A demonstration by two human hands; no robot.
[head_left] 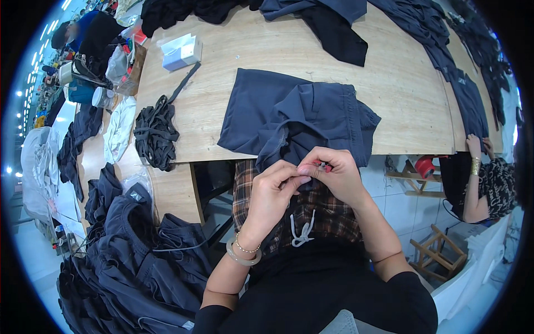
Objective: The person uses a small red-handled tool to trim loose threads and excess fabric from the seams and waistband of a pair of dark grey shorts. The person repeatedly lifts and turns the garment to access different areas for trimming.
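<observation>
My left hand (272, 189) and my right hand (336, 171) meet in front of me at the table's near edge, fingertips pinched together. A small red tool (322, 165) shows between the fingers of my right hand; its full shape is hidden. What my left fingers pinch is too small to make out. Just beyond my hands lies a dark blue-grey garment (306, 108) with a gathered waistband, crumpled, its near part hanging over the edge beside my fingers.
On the wooden table (200, 111) are a tissue box (182, 53), a heap of black strips (156, 131) and dark garments (325, 28) at the far side. More dark clothes (133, 256) pile up at lower left. Another person's arm (474, 172) reaches in at right, near wooden stools (438, 253).
</observation>
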